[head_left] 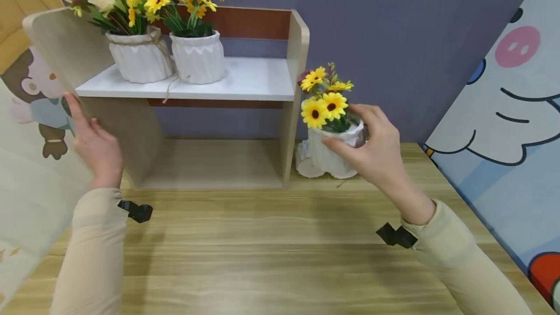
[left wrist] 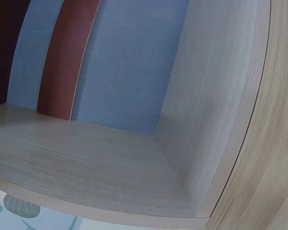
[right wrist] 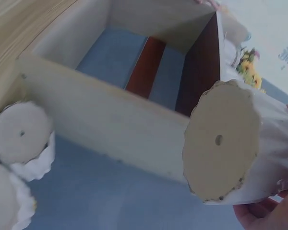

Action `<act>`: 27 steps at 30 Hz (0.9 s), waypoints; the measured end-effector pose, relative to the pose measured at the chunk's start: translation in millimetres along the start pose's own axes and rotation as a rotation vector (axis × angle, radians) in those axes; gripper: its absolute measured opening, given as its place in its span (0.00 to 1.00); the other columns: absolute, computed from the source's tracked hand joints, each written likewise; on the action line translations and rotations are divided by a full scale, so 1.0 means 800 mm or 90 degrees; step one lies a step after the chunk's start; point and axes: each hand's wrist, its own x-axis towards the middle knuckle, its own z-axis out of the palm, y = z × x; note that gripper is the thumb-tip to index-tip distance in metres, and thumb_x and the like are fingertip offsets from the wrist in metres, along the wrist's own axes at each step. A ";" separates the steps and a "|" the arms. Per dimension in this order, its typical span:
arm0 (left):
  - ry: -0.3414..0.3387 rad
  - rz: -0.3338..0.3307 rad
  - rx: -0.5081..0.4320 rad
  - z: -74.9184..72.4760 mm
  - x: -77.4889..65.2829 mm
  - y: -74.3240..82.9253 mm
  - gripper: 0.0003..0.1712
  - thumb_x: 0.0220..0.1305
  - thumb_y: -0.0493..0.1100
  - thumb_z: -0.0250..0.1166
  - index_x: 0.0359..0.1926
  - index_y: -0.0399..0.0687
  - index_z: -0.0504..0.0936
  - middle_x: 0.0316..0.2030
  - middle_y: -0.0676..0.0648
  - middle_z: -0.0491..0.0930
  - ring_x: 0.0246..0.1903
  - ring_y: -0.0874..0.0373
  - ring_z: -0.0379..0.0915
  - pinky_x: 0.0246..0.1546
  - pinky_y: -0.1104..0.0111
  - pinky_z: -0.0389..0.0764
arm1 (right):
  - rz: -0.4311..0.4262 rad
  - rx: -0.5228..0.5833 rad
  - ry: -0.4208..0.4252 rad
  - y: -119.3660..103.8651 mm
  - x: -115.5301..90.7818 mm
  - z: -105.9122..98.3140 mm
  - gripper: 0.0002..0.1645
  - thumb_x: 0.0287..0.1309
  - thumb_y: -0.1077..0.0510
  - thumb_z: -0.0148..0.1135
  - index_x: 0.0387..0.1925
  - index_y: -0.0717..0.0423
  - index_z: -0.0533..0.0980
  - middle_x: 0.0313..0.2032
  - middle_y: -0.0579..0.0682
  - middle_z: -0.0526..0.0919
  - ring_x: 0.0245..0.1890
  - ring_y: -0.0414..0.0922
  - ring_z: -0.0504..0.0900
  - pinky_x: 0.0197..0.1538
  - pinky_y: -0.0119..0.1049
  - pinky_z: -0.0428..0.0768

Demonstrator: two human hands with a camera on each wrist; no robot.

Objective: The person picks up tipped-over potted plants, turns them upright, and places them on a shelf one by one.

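My right hand (head_left: 378, 147) grips a white ceramic flowerpot (head_left: 325, 152) by its rim, thumb on the near side and fingers on the far side. Yellow flowers (head_left: 323, 106) with dark centres stand in this pot. In the right wrist view the pot's round base (right wrist: 221, 143) shows, with a small hole in it, raised off the table. My left hand (head_left: 98, 147) is at the left side panel of a wooden desk shelf (head_left: 105, 125), index finger extended along its edge. Two more white pots (right wrist: 21, 134) lie on their sides right of the shelf, bases facing out.
On the shelf's white upper board (head_left: 258, 77) stand two potted bouquets, a larger one in a twine-tied pot (head_left: 140, 57) and a smaller yellow one (head_left: 199, 57). The shelf stands on a wood-grain table (head_left: 245, 252) against a grey-blue wall (head_left: 393, 38). Cartoon-printed panels flank both sides.
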 end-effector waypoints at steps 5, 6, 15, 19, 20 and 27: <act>0.010 0.027 0.007 0.003 -0.003 0.002 0.27 0.70 0.46 0.37 0.70 0.60 0.49 0.51 0.40 0.73 0.35 0.49 0.60 0.49 0.58 0.67 | -0.040 0.034 -0.013 -0.022 0.017 0.014 0.41 0.34 0.47 0.74 0.51 0.64 0.73 0.47 0.55 0.77 0.45 0.48 0.75 0.42 0.41 0.72; 0.012 0.028 0.010 0.003 -0.004 0.003 0.27 0.71 0.46 0.36 0.70 0.59 0.50 0.51 0.41 0.73 0.35 0.50 0.60 0.48 0.58 0.66 | -0.045 0.040 -0.014 -0.026 0.021 0.017 0.41 0.34 0.47 0.74 0.51 0.64 0.73 0.46 0.55 0.77 0.45 0.48 0.75 0.43 0.40 0.72; 0.008 0.019 0.004 0.001 -0.005 0.003 0.27 0.70 0.46 0.37 0.70 0.60 0.50 0.56 0.46 0.71 0.37 0.48 0.61 0.52 0.58 0.67 | -0.054 0.064 -0.032 -0.058 0.052 0.040 0.42 0.36 0.42 0.71 0.51 0.63 0.73 0.46 0.53 0.77 0.44 0.44 0.75 0.41 0.35 0.72; 0.003 0.022 -0.001 0.001 -0.005 0.001 0.28 0.70 0.46 0.37 0.70 0.60 0.49 0.58 0.47 0.70 0.38 0.47 0.62 0.55 0.60 0.65 | -0.053 0.074 -0.043 -0.070 0.062 0.047 0.42 0.38 0.42 0.70 0.52 0.62 0.73 0.47 0.53 0.76 0.43 0.44 0.75 0.40 0.34 0.72; 0.004 0.024 -0.001 0.001 -0.005 0.001 0.28 0.71 0.46 0.37 0.70 0.59 0.49 0.58 0.46 0.70 0.38 0.47 0.62 0.55 0.60 0.65 | -0.054 0.074 -0.045 -0.073 0.065 0.049 0.42 0.38 0.41 0.70 0.53 0.62 0.72 0.47 0.53 0.76 0.43 0.44 0.75 0.40 0.34 0.72; -0.001 0.027 0.001 0.001 -0.003 -0.001 0.28 0.71 0.47 0.37 0.70 0.59 0.49 0.60 0.50 0.68 0.40 0.47 0.63 0.57 0.62 0.64 | -0.059 0.071 -0.053 -0.088 0.089 0.060 0.43 0.39 0.40 0.68 0.55 0.62 0.71 0.47 0.54 0.76 0.43 0.45 0.74 0.40 0.34 0.72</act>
